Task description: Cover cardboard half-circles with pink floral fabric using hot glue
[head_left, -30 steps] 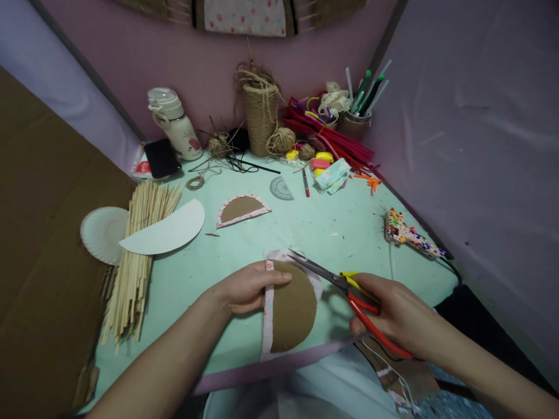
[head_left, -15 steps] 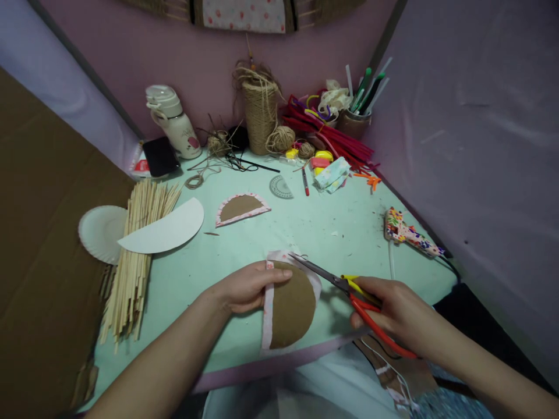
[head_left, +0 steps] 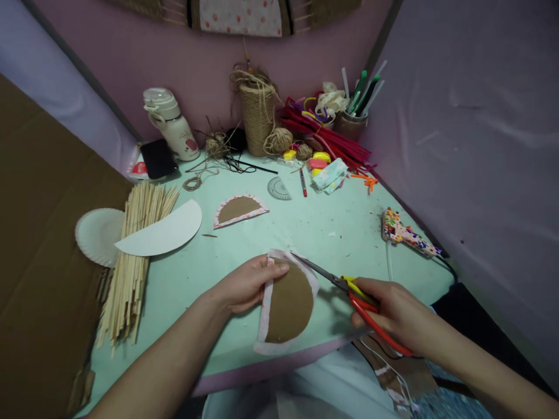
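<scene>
My left hand (head_left: 251, 283) pinches the upper left corner of a cardboard half-circle (head_left: 290, 302), thumb on its face. A pale pink patterned fabric border (head_left: 264, 314) runs around the cardboard, folded over along the straight side and sticking out past the curve. In my right hand (head_left: 388, 302) is a pair of scissors (head_left: 338, 283) with red and yellow handles. Their blades look nearly closed, and the tips are at the fabric's top edge. Further back lies a second cardboard half-circle (head_left: 239, 210) with its fabric edge folded over all round.
Wooden sticks (head_left: 131, 262) lie at the left under a white paper piece (head_left: 163, 231), beside a paper plate (head_left: 98, 235). A hot glue gun (head_left: 408, 234) rests at the right. Along the back stand a bottle (head_left: 172, 125), a twine spool (head_left: 257, 116) and red pipe cleaners (head_left: 327, 137).
The cardboard half-circle has tilted slightly, its lower end shifting left, and more fabric shows at the bottom. The scissors stay at the top edge. The whole view has shifted a little.
</scene>
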